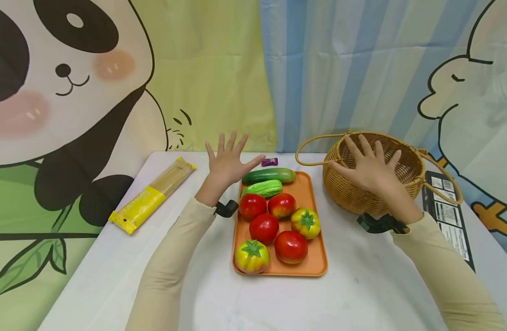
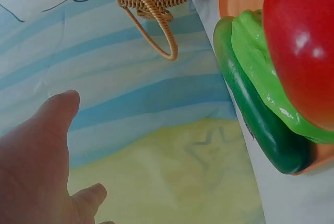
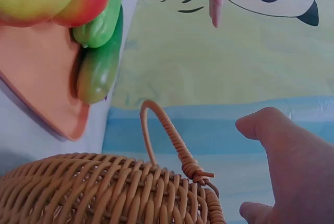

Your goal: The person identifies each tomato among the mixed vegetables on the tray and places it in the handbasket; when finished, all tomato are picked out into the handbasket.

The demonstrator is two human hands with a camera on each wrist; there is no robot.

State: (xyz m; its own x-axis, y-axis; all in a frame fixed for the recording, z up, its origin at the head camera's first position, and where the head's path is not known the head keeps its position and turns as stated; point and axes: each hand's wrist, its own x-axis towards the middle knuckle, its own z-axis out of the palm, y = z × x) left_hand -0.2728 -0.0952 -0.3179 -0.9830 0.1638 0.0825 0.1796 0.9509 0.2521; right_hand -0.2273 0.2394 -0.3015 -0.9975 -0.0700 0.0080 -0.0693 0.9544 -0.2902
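Space separates our left hand from our right hand; both have spread fingers and hold nothing. All eight pieces we count, a smooth dark green cucumber, a ribbed light green gourd, four glossy red tomatoes and two round yellow tomatoes with leafy tops, lie on the orange rectangular tray on the white-covered desk. We judge the handling unstarted or paused. Beside the tray stands the tan woven wicker basket, its inside partly hidden behind our right hand.
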